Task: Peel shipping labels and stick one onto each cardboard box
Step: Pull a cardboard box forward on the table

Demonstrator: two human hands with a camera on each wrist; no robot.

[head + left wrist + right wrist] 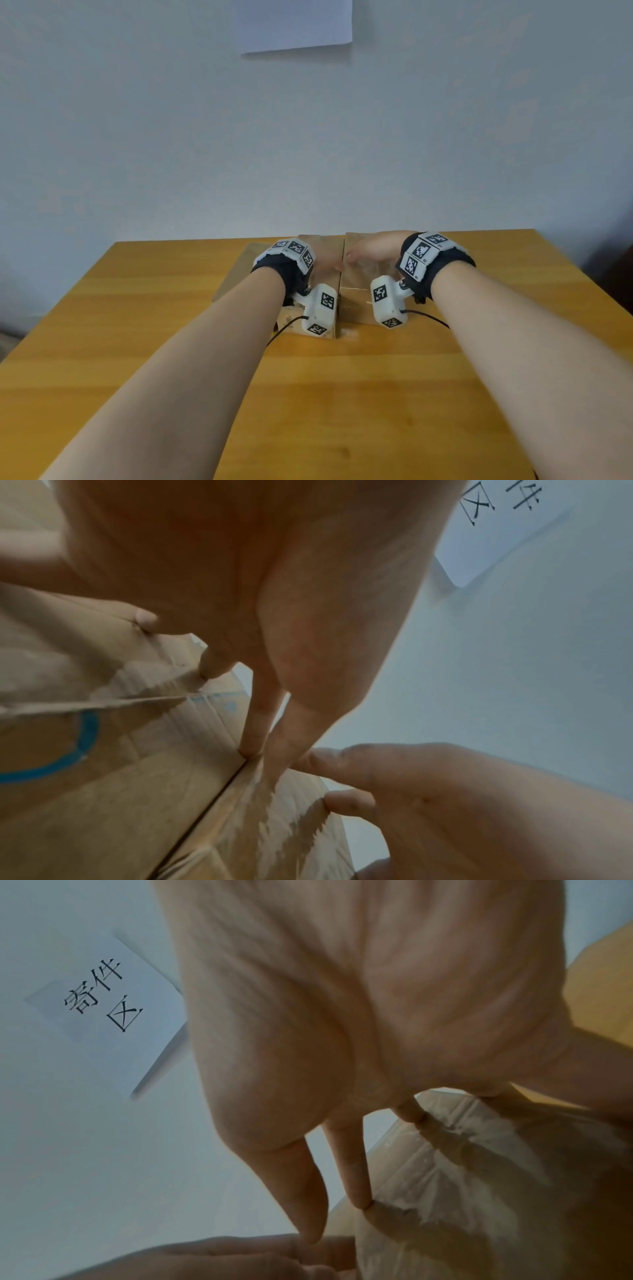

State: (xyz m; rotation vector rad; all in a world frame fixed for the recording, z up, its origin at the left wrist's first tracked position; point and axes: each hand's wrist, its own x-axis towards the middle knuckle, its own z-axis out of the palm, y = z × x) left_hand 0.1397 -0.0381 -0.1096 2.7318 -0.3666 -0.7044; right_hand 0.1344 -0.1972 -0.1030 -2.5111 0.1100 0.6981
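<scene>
A pale blue-grey wall (pixel 137 120) fills the upper half of the head view, evenly lit and without strong shadows. At top centre a white sheet of paper (pixel 296 25) hangs on it; in the right wrist view, at left, the same sheet shows black Chinese characters. A wooden table (pixel 342 394) with an orange-brown grained top spans the lower half of the frame, its far edge against the wall. Something dark sits at the right edge, too dim to identify.
</scene>
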